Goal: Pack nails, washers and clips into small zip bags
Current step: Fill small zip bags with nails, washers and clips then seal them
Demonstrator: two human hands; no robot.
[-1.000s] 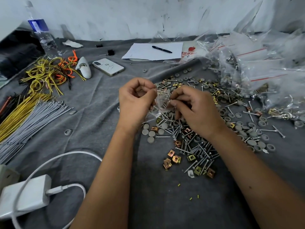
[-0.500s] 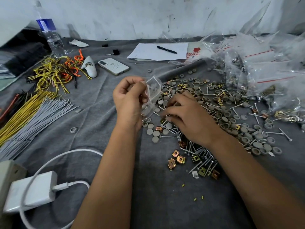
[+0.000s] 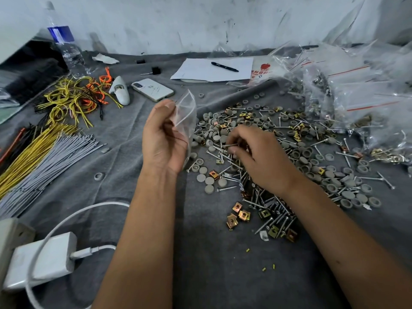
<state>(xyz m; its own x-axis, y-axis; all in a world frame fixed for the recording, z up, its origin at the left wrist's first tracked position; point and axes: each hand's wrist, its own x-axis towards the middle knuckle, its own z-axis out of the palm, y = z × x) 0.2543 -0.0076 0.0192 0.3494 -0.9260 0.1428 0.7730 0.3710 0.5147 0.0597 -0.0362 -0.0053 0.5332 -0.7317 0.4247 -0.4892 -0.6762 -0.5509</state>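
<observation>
My left hand holds a small clear zip bag upright by its side, above the grey cloth. My right hand is low over the heap of loose parts and pinches a steel nail between thumb and fingertips. Grey round washers lie scattered across the heap. Brass-coloured clips sit at its near edge, and more nails lie under my right wrist.
Filled zip bags pile up at the right back. Paper with a pen, a phone, a water bottle, yellow and grey wire bundles and a white charger with its cable lie around.
My hands have parted. The left keeps the bag and has tilted it up; the right has gone down into the heap and picked up a nail.
</observation>
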